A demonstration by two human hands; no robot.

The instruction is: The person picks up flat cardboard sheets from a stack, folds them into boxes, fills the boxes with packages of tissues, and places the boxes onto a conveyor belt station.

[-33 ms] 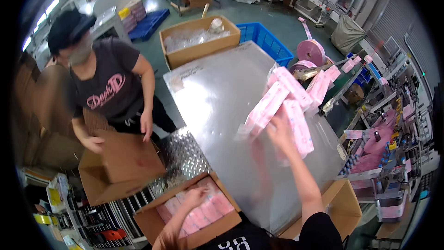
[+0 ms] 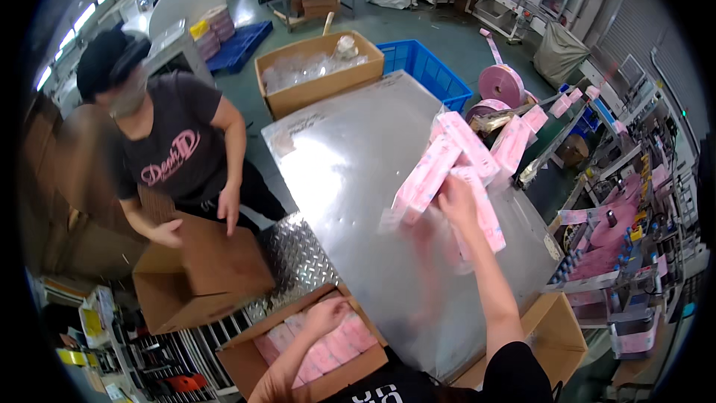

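Note:
A loose pile of long pink-and-white packs [image 2: 426, 179] in clear film lies on the right of the metal table. My right hand [image 2: 458, 201] reaches into this pile, its fingers bent round the edge of a pink pack [image 2: 481, 205]; some fingertips are hidden. Below, near my body, stands an open cardboard box [image 2: 246, 364] holding a layer of pink packs [image 2: 322, 354] side by side. Over that layer my left hand [image 2: 327, 316] rests loosely, fingers slightly bent, with nothing visible in it.
The metal table [image 2: 350, 172] spans the middle. Beyond it stand a carton [image 2: 321, 78] of clear film and a blue crate [image 2: 429, 75]. At left a co-worker [image 2: 179, 134] has hands at an open carton [image 2: 224, 257]. Another carton [image 2: 556, 332] and a machine [image 2: 611, 239] stand right.
My right hand has moved slightly up and farther into the pile, its fingers now bent over a pack. My left hand has shifted a little to the right. The co-worker's hand has moved at the carton.

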